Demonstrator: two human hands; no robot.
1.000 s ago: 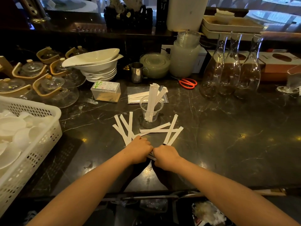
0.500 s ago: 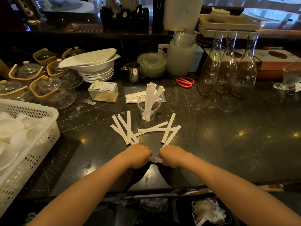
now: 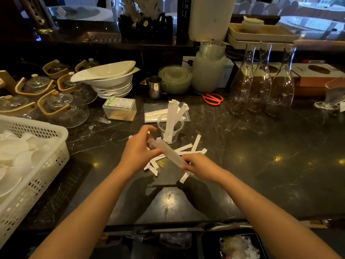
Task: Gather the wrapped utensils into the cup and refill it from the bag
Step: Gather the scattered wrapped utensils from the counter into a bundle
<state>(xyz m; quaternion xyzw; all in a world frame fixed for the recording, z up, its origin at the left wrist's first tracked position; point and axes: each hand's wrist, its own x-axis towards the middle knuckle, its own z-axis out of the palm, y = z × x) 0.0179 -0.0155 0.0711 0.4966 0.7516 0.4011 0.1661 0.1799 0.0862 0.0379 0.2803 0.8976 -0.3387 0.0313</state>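
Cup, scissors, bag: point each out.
cup (image 3: 174,136): head view, clear front wall.
scissors (image 3: 212,99): head view, orange handle loops.
bag (image 3: 152,114): head view, flat clear plastic left of the cup.

cup (image 3: 170,128): clear plastic, upright, a few wrapped sticks standing in it
loose utensils (image 3: 188,148): white paper-wrapped, scattered flat just in front
bag (image 3: 158,114): clear, lying flat behind cup

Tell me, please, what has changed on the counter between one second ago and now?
Both hands rose from the counter edge. The right hand and the left hand now hold a blurred bundle of wrapped utensils lifted above the counter and pointed toward the cup. Fewer loose utensils seem to lie flat. The cup, the bag behind it and the scissors stayed in place.
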